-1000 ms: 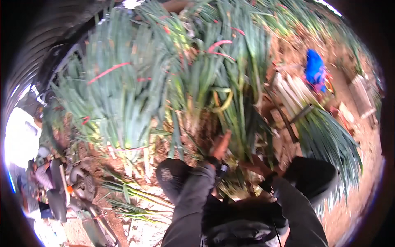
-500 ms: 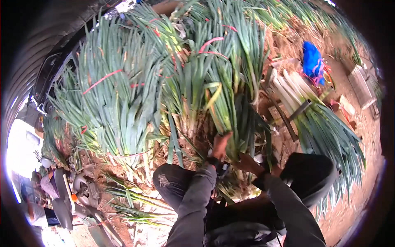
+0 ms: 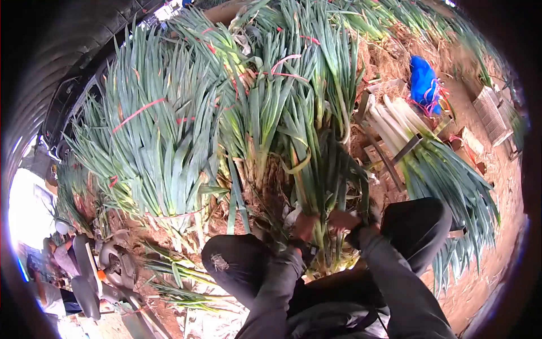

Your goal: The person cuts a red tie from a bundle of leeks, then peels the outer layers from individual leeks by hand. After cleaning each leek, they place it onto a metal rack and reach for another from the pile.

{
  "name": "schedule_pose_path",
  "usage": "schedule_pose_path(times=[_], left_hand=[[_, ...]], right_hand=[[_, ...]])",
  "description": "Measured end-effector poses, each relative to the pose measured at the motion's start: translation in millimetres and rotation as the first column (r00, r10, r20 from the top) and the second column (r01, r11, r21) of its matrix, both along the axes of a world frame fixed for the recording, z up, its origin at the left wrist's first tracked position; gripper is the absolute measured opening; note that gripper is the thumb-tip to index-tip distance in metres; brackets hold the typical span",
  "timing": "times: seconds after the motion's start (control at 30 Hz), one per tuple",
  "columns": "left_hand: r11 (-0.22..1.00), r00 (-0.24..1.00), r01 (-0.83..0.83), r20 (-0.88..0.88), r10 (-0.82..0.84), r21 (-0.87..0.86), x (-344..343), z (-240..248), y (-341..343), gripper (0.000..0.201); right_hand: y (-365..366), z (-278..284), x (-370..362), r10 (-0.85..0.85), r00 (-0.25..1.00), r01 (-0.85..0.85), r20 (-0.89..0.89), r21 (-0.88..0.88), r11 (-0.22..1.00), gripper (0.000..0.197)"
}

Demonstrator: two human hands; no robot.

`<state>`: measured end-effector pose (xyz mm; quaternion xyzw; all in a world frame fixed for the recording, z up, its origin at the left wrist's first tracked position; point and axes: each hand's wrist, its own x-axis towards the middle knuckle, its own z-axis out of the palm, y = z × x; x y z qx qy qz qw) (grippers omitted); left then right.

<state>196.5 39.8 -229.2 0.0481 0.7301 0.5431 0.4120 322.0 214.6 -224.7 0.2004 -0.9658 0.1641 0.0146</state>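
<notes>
Between my knees stands a long green onion (image 3: pixel 305 178), its dark leaves rising away from me and its lower stalk between my hands. My left hand (image 3: pixel 305 226) is closed at the left side of the stalk, slightly smeared by motion. On the right side my right hand (image 3: pixel 342 220) has its fingers curled in against the same stalk. The fingertips are partly hidden. Below the hands lie pale peeled leaves and stalk ends (image 3: pixel 339 263).
Large tied bundles of green onions (image 3: pixel 164 141) stand ahead and left. At right, cleaned green onions (image 3: pixel 446 169) lie across a wooden rack with a metal bar (image 3: pixel 407 149). Beyond is a blue bag (image 3: pixel 423 85). A motorbike (image 3: pixel 116 265) and people are at far left.
My left hand has moved down toward me along the stalk, and the leaves there have shifted lower. The right hand has moved slightly. My view has tilted a little.
</notes>
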Motion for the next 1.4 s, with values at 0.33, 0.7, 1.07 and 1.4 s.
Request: schedule_pose_path(times=[0.33,0.7,1.07,1.4], left_hand=[[0.979,0.978,0.037,-0.195,-0.077,-0.200,33,-86,-11,0.047],[0.894,0.995,-0.104,-0.039,0.097,-0.436,53,-72,23,0.061],[0.930,0.933,-0.193,-0.353,0.075,-0.312,51,-53,30,0.058],[0.904,0.878,-0.400,-0.221,0.425,0.150,9,-18,83,0.048]], right_hand=[[177,166,-260,-0.718,0.541,0.721,0.437,-0.681,0.129,0.027],[258,136,-490,-0.560,0.756,0.653,0.339,-0.454,0.606,0.043],[161,241,-467,-0.555,0.816,0.208,-0.163,-0.813,0.545,0.024],[26,348,-634,-0.132,0.876,-0.242,-0.464,-0.659,0.713,0.020]])
